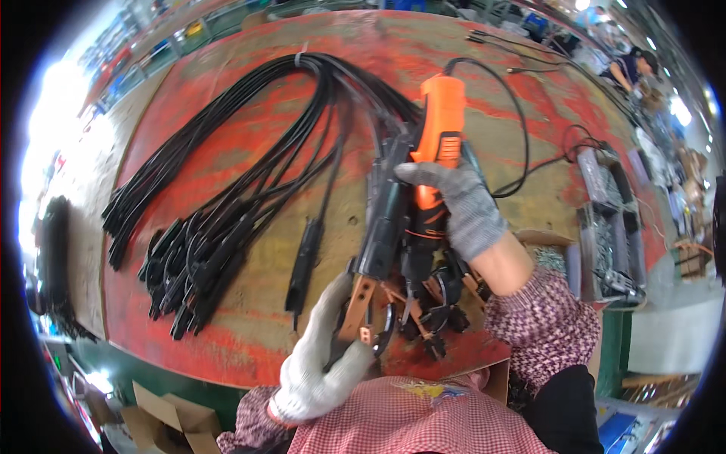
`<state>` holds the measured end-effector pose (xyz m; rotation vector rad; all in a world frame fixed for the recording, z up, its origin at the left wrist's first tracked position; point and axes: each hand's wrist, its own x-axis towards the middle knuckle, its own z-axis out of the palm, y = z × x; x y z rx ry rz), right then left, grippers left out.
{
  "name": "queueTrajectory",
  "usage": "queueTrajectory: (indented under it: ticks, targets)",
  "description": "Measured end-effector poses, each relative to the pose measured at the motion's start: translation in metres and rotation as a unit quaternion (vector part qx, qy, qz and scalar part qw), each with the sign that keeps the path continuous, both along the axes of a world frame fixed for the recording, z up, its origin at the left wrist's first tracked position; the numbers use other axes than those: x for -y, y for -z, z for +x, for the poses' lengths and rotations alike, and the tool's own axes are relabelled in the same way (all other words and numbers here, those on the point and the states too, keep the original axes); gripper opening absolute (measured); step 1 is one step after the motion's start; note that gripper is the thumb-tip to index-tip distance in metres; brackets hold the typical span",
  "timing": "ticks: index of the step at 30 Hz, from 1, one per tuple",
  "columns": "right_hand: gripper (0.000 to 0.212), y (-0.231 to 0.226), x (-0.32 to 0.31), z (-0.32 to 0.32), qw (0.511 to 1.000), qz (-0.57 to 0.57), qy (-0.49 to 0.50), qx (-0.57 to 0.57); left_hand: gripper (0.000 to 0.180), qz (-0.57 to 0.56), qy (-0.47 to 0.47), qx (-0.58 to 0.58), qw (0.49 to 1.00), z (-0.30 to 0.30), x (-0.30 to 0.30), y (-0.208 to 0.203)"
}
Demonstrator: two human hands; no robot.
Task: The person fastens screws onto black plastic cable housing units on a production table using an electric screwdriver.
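- Handle (382, 227), black and long, lies just below the centre of the frame, a copper-coloured strip (361, 301) sticking out of its near end.
- Left hand (321, 371), in a pale knitted glove, has thumb and fingers curled about that copper-coloured end, holding it.
- Right hand (469, 208), in a grey glove, is wrapped round an orange power screwdriver (442, 113) just beside the handle; from where I stand I can't tell whether its tip touches anything.
- More copper-coloured pieces (429, 291) sit near the screwdriver's lower end.
- One loose black handle (304, 265) lies left of the pair, close to a heap of black cable ends (215, 261).
- Black cables (155, 170) loop across the upper left of the worn red table (234, 356).
- Metal trays (587, 257) hold small parts at the right.
- Another person (628, 72) shows in the upper right.
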<state>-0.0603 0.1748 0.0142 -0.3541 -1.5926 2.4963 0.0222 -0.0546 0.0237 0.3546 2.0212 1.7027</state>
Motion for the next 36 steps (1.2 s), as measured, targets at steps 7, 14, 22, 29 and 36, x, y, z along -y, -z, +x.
queueTrajectory:
  ticks: [7,14,22,29,36]
  targets:
    - [0.039,0.005,0.025,0.026,0.983,0.17,-0.018,-0.068,0.074,0.188,-0.015,0.079,0.979,0.001,-0.032,0.048]
    - [0.035,0.007,-0.033,0.042,0.96,0.261,0.076,-0.061,0.064,0.319,0.107,0.463,0.82,-0.033,-0.065,0.038]
    - [0.026,-0.033,-0.123,0.13,0.9,0.188,0.34,-0.197,0.046,0.269,0.133,0.464,0.834,-0.031,-0.136,0.035]
    - [0.037,0.03,-0.151,0.143,0.828,0.245,0.45,-0.226,0.044,0.202,0.086,0.415,0.883,-0.01,-0.186,0.07]
    - [0.035,0.073,-0.174,0.129,0.811,0.246,0.475,-0.237,0.057,0.112,0.098,0.399,0.905,-0.016,-0.187,0.091]
